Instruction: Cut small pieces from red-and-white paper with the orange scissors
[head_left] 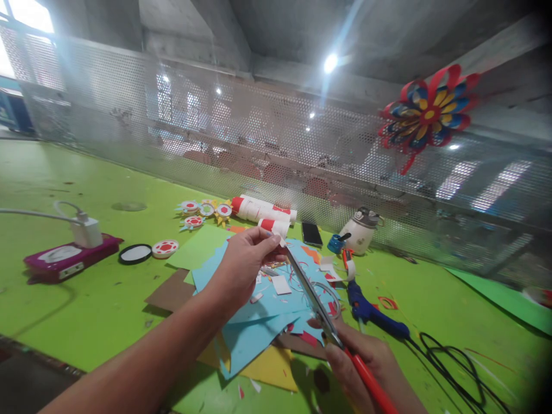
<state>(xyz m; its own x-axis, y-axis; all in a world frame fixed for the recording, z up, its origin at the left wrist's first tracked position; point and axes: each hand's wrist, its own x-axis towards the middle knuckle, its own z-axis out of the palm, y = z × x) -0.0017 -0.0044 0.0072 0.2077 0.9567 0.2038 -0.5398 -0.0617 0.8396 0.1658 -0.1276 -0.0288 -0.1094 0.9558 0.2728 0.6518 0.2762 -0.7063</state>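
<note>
My left hand pinches a curved red and white piece that looks like part of a paper cup. Closed around long metal scissors with a red handle is my right hand. The tip of the blades reaches the lower edge of the paper cup piece, beside my left fingertips. Under both hands lie light blue paper sheets, strewn with red and white scraps. Behind the left hand, a stack of red and white paper cups lies on its side.
On the right, a blue glue gun trails a black cable. Farther back are a phone, a blue jar and a pale jug. A purple power strip and small paper flowers lie left. A mesh partition borders the table.
</note>
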